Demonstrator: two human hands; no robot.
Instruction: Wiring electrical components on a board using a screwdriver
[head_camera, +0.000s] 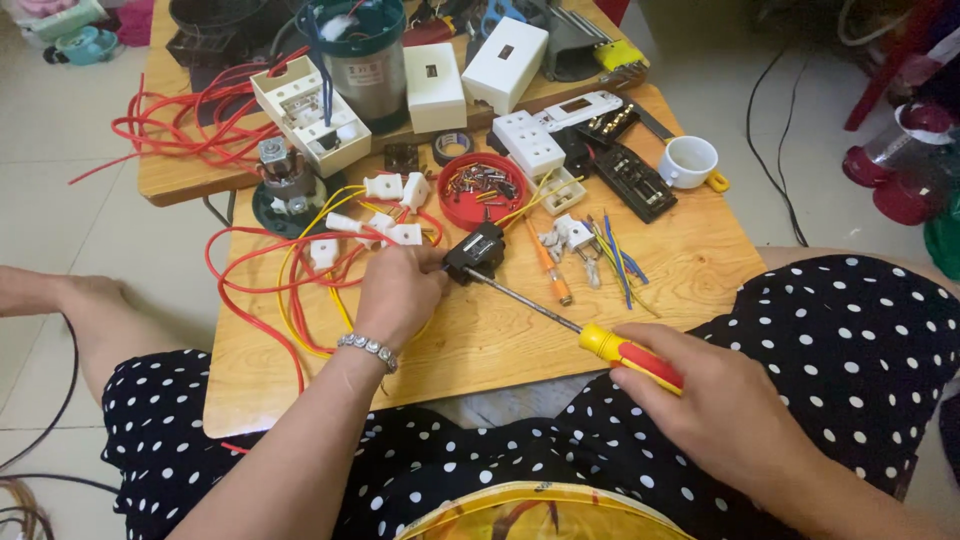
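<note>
Near the middle of the frame, a small black electrical part (475, 252) lay on the wooden table (480, 335), just right of the left hand (398, 295), whose grip was curled with the fingertips pressed against the part's left side. The right hand (715, 410), at the lower right, had its grip wrapped tight around the yellow and red handle of a screwdriver (590, 335), whose metal shaft ran up and left until its tip met the black part. Red and yellow wires (285, 275) with small white connectors (385, 230) lay just left of the left hand.
</note>
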